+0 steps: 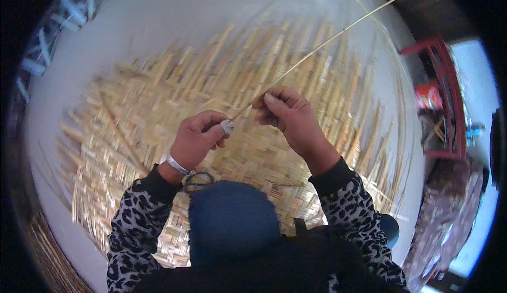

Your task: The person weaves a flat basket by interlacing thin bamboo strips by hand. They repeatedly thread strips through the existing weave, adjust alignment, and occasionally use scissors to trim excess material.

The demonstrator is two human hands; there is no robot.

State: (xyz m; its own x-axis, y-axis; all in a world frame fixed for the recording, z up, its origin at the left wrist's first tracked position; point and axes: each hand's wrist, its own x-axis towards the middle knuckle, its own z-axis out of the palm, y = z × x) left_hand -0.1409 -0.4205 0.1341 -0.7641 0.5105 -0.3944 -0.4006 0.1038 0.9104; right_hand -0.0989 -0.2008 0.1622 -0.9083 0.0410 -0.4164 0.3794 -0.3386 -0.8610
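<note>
A long thin bamboo strip (338,35) runs from between my hands up to the far right. My left hand (199,134) is closed on its near end, with a white wrapping (227,126) on the thumb and a pale band round the wrist. Just to the right, my right hand (288,114) pinches the same strip between thumb and fingers. Below both hands spreads a partly woven bamboo mat (253,158), its unwoven strips fanning out at the far side. My knee in blue cloth covers part of the weave.
One loose bamboo stick (120,133) lies across the mat at the left. To the right stands a red wooden chair frame (453,103) with a red packet (429,96) by it. A bundle of thin sticks (55,253) lies at the lower left. Pale metal bars (74,12) are at the far left.
</note>
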